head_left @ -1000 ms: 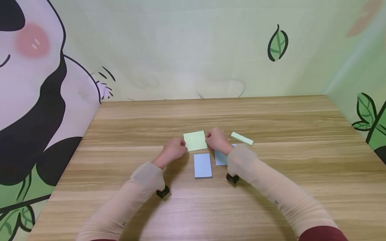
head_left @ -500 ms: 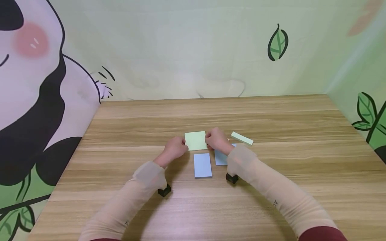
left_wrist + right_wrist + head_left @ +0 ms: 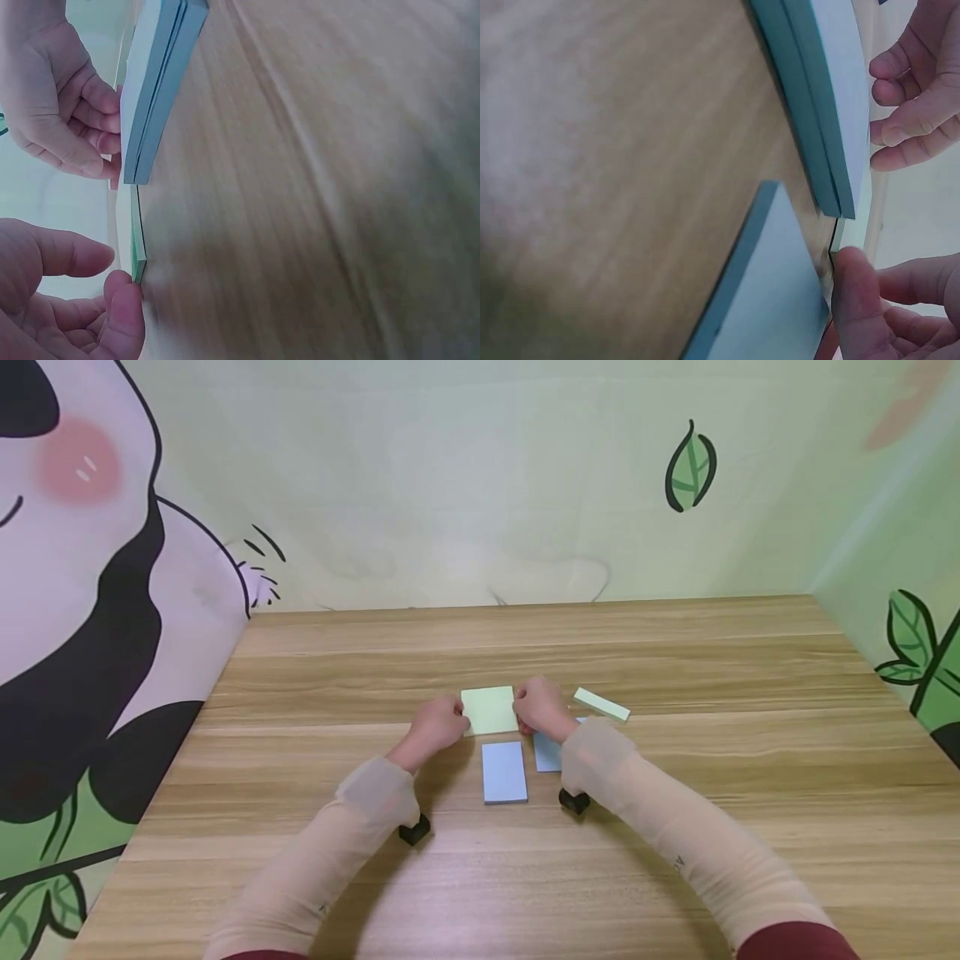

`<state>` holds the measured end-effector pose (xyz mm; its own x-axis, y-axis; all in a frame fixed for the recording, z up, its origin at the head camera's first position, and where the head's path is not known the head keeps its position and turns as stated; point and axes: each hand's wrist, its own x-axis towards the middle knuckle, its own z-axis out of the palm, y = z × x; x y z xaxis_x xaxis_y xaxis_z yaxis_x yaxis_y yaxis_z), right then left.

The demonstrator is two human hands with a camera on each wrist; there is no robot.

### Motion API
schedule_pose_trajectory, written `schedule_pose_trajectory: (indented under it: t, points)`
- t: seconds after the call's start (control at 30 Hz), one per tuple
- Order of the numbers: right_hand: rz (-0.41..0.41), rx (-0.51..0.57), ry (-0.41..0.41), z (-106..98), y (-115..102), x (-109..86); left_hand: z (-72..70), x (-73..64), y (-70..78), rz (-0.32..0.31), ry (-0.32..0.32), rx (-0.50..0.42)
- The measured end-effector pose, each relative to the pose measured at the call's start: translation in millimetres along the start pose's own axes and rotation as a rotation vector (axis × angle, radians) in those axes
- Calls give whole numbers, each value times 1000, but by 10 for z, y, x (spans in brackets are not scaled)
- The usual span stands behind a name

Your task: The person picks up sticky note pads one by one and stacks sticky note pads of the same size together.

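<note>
A pale green sticky note pad lies flat on the table between both hands. My left hand holds its left edge; in the left wrist view, the thumb and a finger are at the pad's near corner. At the right edge my right hand grips with curled fingers, and a fingertip meets the pad's side in the right wrist view. Just in front lies a blue sticky note pad, a stack of two layers. A second blue pad is partly hidden under the right wrist.
A narrow pale green strip pad lies to the right of the right hand. Something reddish peeks out beneath the right hand. The wooden table meets a painted wall backdrop at its far edge.
The green pad has shifted slightly right and turned a little straighter, with the left hand moving right along with it. The right hand has barely moved. Both blue pads stay put.
</note>
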<state>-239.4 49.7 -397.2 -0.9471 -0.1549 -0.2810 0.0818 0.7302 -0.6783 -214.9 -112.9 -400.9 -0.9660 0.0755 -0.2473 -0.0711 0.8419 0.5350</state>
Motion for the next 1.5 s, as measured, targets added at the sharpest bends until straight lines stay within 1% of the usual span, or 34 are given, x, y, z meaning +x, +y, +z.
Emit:
schedule_pose_trajectory:
  t: [0.2,0.5,0.63,0.73,0.77,0.9,0.97,1.03,1.23,1.33,1.5]
  points:
    - [8,-48,-11,-17,-2,12,10,15,16,21,16,21]
    - [-5,-32,-15,-2,36,32,13,15,26,34,18,26]
    - [-3,-4,-25,-38,59,13,-1,24,18,31,10,-6]
    - [-6,-34,-31,-107,77,-17,-26,17,37,30,20,-30]
    - [-8,-50,-33,-134,84,-29,-34,11,47,40,24,-28]
    - [-20,-120,-46,-231,114,-79,-46,-27,129,107,48,4]
    - [-18,-133,-60,-266,130,-101,-36,-52,180,142,45,23]
    - [-19,-132,-74,-291,145,-123,-19,-75,236,162,33,31]
    - [-22,-120,-100,-341,169,-186,43,-103,389,171,-1,34]
    - [-32,-144,-107,-356,178,-208,73,-100,459,167,-7,45]
    - [-49,-195,-119,-381,214,-238,132,-102,540,190,-7,36]
